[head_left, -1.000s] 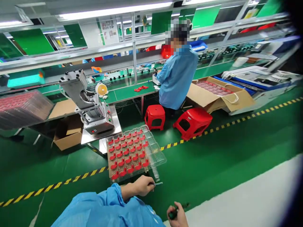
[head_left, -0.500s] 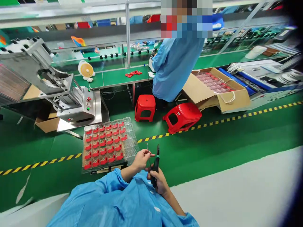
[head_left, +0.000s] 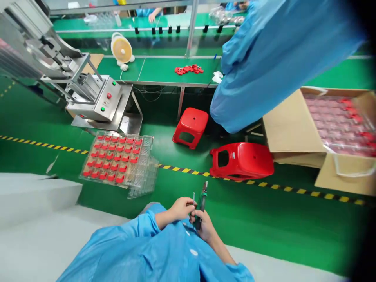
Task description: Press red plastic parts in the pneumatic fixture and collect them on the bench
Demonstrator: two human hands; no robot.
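Both hands meet just above the lap of the blue coat. The left hand [head_left: 179, 207] is pinched shut on a thin silvery metal pin [head_left: 194, 197], which stands upright from the fingertips. The right hand [head_left: 205, 228] is curled closed around a dark green and black pen-shaped tool [head_left: 202, 203], its tip pointing to twelve o'clock. Pin and tool stand side by side, nearly touching; whether they actually touch is too fine to tell.

Such a slim pin probably handles best with a light pinch low on its shaft, both wrists braced against the lap, and the tool tip kept parallel to it so neither slips.

At ten o'clock from the hands a clear plastic blister tray [head_left: 146, 172], filled mostly with small red moulded parts [head_left: 113, 160], lies on the green floor [head_left: 264, 219]. A tipped red plastic stool [head_left: 243, 161] lies at one o'clock, beyond a yellow-and-black floor stripe [head_left: 182, 170]. A co-worker's blue coat [head_left: 273, 55] hangs at two o'clock.
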